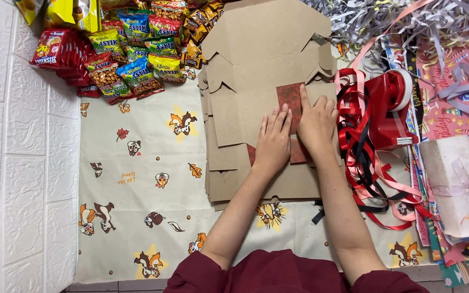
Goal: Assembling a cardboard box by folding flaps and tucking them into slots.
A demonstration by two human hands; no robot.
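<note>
Here, from left to right:

- A pile of snack packets [131, 54] lies far left at the top, on a cloth [137, 190] with cartoon squirrels, well apart from the hands.
- A stack of flat cardboard blanks [256, 70] lies in the middle of the cloth.
- The left hand [273, 138] is flat and released, fingers together, and it presses on the top blank just beside a red paper strip [290, 97].
- The right hand [317, 122] also grasps nothing; it lies on the strip, with the forefinger stretched up along its right edge.
- A bundle of red, pink and black ribbons [362, 157] and a red ribbon roll [389, 106] lie just right of the hand.
- A wrapped white box [454, 184] with a pale bow lies far right.
- I judge that the step in hand is smoothing the strip onto the cardboard; the next move calls for even pressure along the strip, so that it lies straight and without wrinkles.
</note>
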